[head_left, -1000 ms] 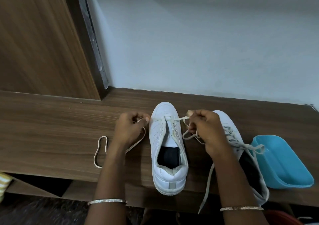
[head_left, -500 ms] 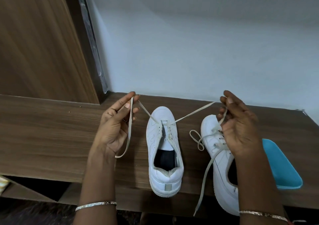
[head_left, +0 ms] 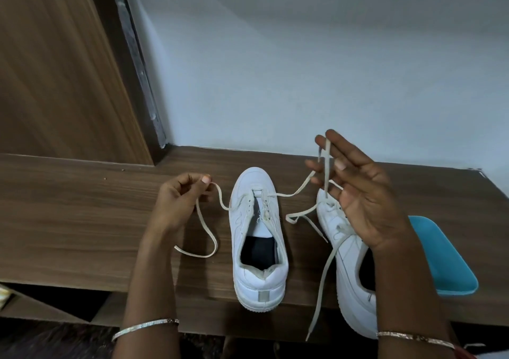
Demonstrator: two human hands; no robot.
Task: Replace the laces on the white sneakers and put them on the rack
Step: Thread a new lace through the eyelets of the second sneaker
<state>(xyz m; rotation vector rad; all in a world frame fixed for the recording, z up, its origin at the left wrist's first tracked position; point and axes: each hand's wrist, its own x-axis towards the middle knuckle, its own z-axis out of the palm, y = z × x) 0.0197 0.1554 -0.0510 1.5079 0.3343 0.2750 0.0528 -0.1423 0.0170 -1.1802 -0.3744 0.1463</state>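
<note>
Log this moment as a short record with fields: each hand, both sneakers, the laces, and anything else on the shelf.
Left hand: pinches one end of the lace
Right hand: raised, fingers spread, other end caught between them
Middle sneaker: upright on shelf, heel toward the person, lace through front eyelets only
Right sneaker: laced, partly behind right hand; second lace hangs over shelf edge
Blue tray: far right on shelf

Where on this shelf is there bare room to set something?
Bare wood: left of the left hand, toward the wooden panel, and along the wall behind the sneakers. Crowded: lace between the sneakers, blue tray at right.
</note>
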